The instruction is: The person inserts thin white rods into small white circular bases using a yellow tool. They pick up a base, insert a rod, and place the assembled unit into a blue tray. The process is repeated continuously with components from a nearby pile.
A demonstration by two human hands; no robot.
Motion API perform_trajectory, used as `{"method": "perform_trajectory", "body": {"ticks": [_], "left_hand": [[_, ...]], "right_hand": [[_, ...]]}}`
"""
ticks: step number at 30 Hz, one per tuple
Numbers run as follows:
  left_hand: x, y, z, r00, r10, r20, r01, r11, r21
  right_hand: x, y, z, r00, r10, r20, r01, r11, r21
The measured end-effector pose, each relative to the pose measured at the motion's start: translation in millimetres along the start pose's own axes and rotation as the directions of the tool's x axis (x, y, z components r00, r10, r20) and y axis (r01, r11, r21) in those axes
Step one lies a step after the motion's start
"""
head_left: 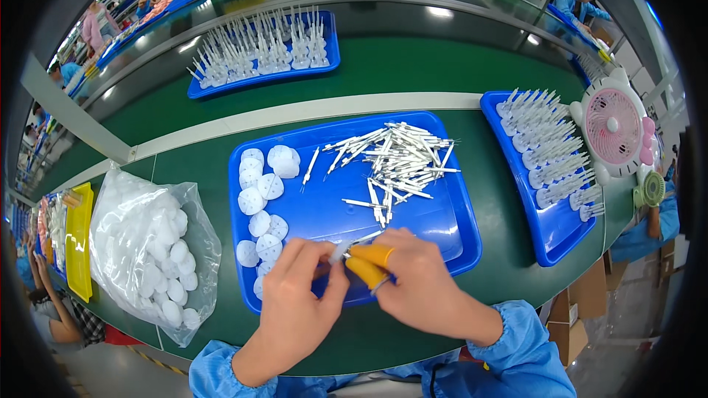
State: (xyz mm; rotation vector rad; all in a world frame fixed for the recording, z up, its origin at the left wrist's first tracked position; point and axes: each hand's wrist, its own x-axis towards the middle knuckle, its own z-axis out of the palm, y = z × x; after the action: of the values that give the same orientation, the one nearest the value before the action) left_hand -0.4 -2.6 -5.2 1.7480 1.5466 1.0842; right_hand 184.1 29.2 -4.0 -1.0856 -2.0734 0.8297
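Two hands meet over the near edge of a blue tray (457, 206) on the green table (442, 81). The left hand (295, 302) pinches a small white piece (338, 253) between thumb and fingers; the right hand (420, 280), with orange covers on thumb and forefinger, grips a thin white stick (363, 239) against it. Loose sticks (398, 158) lie heaped at the tray's far right, round white discs (259, 203) along its left side, and a clear bag of discs (158, 250) sits just left of the tray. Joining them well likely calls for steady alignment and light pressure, kept low over the tray.
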Motion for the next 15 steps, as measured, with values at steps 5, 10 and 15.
{"method": "perform_trajectory", "body": {"ticks": [5,10,15], "left_hand": [[10.7,-4.3,-14.6,0.992,-0.067,-0.111,0.071,0.997,0.029],[12.2,-7.1,-19.1,0.992,-0.118,-0.048,0.117,0.993,-0.012],[13.6,-6.1,-22.3,0.979,-0.203,-0.01,0.202,0.976,-0.085]], "right_hand": [[5.3,13.3,-25.7,0.997,0.032,0.074,-0.014,0.972,-0.235],[4.4,17.1,-17.3,0.973,-0.003,0.231,0.078,0.947,-0.313],[4.1,12.6,-20.0,0.978,0.04,0.203,0.023,0.953,-0.301]]}}
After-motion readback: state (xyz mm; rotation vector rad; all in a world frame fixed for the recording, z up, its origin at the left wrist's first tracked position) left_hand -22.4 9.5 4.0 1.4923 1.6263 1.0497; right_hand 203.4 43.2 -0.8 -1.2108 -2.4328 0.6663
